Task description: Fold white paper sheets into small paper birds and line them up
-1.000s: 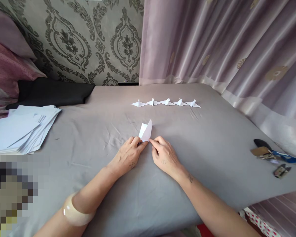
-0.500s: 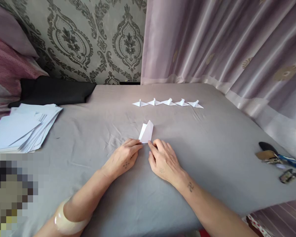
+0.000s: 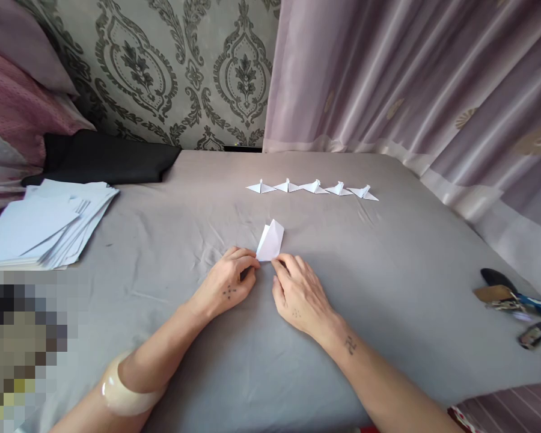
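A small piece of folded white paper (image 3: 271,240) stands up from the grey sheet in front of me, with a slim flap along its left side. My left hand (image 3: 228,279) pinches the paper's lower left corner between thumb and fingers. At the lower right corner, the index fingertip of my right hand (image 3: 300,288) presses on the paper, its other fingers curled and the thumb tucked below. Farther back, several white folded paper cranes (image 3: 316,187) sit side by side in a row with their wings spread.
A stack of white paper sheets (image 3: 40,225) lies at the left, in front of a folded black cloth (image 3: 108,157). Keys (image 3: 505,302) and small items rest near the right edge. A purple curtain (image 3: 365,72) hangs behind the grey-covered surface (image 3: 388,258).
The paper's right flap has turned slightly, and less of the left flap shows. My left thumb and fingers have shifted a little at the corner. The whole view has swung slightly left.
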Demonstrator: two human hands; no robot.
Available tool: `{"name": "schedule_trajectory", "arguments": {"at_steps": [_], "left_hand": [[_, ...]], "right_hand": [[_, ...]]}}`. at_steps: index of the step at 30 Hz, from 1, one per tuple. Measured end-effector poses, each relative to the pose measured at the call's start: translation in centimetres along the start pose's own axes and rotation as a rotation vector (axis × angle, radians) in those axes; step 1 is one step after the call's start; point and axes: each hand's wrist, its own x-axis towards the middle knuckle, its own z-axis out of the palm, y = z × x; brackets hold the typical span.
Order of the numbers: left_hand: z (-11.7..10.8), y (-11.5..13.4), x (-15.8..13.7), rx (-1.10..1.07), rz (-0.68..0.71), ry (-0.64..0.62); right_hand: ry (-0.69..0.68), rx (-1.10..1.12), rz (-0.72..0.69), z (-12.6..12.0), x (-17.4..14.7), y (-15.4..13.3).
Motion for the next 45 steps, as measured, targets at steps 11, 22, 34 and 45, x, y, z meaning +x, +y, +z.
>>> {"name": "schedule_trajectory", "arguments": {"at_steps": [11,22,34,45], "left_hand": [[0.1,-0.5,0.0,-0.04,0.0,0.028],[-1.2,-0.5,1.2,-0.107,-0.349,0.083],[-1.7,-0.6,0.9,-0.142,-0.457,0.156],[-1.6,-1.0,0.4,-0.122,-0.401,0.161]], "right_hand": [[-0.042,-0.081,0.0,0.2,0.2,-0.8],[-0.072,-0.125,-0.015,-0.4,0.7,-1.4],[-0.174,-0.282,0.008,-0.3,2.2,-4.1],[-0.201,-0.217,0.024,-1.2,1.5,-1.7]]}}
